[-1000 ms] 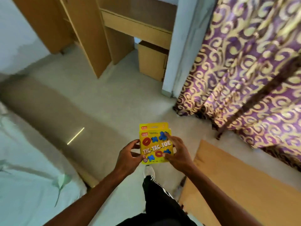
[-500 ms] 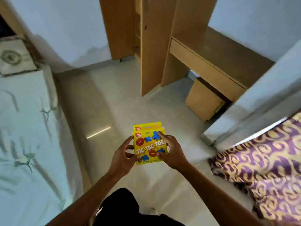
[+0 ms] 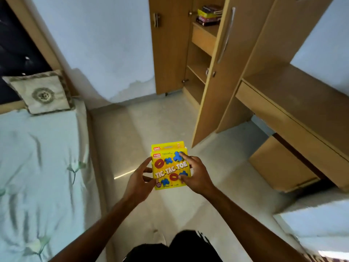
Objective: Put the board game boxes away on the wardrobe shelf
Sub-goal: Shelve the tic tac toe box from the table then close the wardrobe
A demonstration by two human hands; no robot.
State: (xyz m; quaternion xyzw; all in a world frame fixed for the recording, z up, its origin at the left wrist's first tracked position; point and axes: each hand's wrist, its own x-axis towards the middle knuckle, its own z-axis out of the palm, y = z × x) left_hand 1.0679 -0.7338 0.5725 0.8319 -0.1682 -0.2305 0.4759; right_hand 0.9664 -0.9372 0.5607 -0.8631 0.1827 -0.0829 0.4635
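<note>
Clasped tight: left grip (image 3: 138, 183) and right grip (image 3: 196, 173) hold the box (image 3: 171, 167). On the shelf (image 3: 204, 29) a stack (image 3: 208, 15) sits already; this one, I'd say, remains.

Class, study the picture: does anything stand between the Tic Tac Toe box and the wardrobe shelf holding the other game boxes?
Nothing visible does. The left hand and right hand hold the Tic Tac Toe box over the floor, the wardrobe doors stand open, and the shelf with the stacked game boxes is exposed.
</note>
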